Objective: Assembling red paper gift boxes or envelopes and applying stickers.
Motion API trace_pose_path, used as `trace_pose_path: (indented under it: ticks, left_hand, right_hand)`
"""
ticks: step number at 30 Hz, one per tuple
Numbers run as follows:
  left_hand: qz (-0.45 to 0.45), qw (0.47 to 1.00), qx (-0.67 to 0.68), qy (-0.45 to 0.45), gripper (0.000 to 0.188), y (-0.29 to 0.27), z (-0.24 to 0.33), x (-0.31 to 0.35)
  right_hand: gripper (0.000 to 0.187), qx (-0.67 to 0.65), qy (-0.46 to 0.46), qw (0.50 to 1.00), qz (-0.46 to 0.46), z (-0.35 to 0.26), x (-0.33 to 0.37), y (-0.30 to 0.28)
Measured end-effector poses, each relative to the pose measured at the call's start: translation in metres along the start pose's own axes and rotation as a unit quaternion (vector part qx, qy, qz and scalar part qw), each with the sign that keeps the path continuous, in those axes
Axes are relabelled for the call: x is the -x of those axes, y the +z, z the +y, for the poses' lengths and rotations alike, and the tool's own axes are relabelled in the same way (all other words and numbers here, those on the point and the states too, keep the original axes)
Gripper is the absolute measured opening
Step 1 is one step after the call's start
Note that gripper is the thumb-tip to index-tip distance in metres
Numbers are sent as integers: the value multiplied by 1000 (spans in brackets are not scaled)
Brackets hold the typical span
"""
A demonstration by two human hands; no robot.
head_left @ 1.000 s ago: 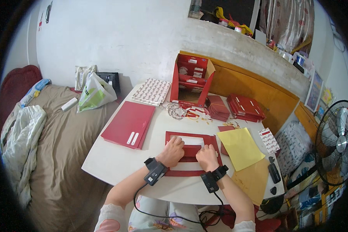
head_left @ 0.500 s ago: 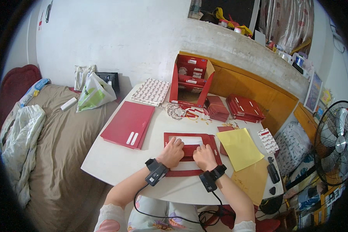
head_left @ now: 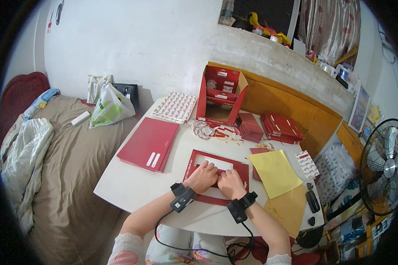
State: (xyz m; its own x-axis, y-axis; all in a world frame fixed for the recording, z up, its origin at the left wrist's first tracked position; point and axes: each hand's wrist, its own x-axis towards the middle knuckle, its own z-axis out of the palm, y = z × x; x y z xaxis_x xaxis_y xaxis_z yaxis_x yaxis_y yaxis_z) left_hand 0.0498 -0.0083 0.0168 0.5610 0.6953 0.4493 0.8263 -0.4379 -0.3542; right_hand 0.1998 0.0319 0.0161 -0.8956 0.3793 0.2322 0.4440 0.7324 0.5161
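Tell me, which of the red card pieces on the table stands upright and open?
The red box at the table's far edge, beside the wall; the other red pieces lie flat.

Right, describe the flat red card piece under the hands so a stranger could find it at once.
Start at the white table beside the bed. At its near edge, the left hand and right hand press on a flat red cardboard sheet with a rectangular window, left of the yellow paper sheet. Unlike the closed stack of plain red folders further left, it has a cut-out showing white.
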Motion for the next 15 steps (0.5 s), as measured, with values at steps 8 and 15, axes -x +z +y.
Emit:
trace_pose_path:
  ticks: [8, 15]
  left_hand:
    - [-25, 1000, 12, -10, 8, 2, -2, 2]
    - [-58, 997, 50, -23, 7, -8, -6, 5]
  right_hand:
    - [9, -28, 9, 999, 28, -4, -1, -1]
    - [6, -98, 59, 991, 71, -1, 6, 0]
